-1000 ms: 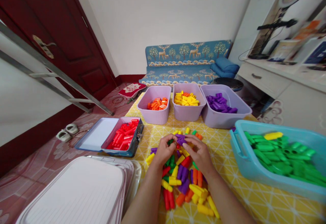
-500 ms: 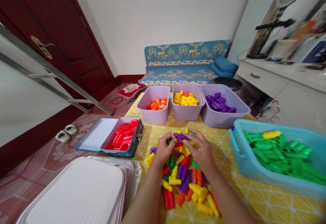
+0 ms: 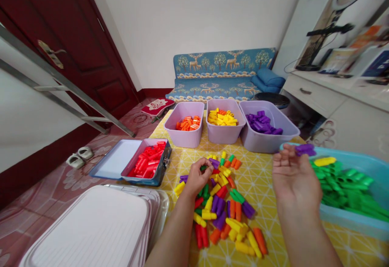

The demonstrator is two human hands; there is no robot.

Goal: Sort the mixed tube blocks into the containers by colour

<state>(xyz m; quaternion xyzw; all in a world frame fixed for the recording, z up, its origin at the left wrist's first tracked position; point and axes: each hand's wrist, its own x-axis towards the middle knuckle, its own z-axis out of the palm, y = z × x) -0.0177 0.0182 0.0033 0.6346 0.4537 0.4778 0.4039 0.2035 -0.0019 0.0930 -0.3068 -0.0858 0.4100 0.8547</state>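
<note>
Motion is almost all in the right hand (image 3: 296,180). A second ago both hands met over the loose heap of short plastic pegs in mixed colours (image 3: 225,214), working a purple bunch between them. Now the right hand has lifted off to the right, palm up, its fingertips closed on the purple plastic pegs (image 3: 305,150). These hang in the air over the near corner of the turquoise plastic basin of green pegs (image 3: 349,220), close to the lilac plastic tub of purple pegs (image 3: 261,143). So the bunch is out of the heap and carried by one hand alone. The left hand (image 3: 197,178) stays at the heap on the yellow patterned tablecloth (image 3: 261,178), fingers curled; it may be pinching a green peg, but I cannot tell.
</note>
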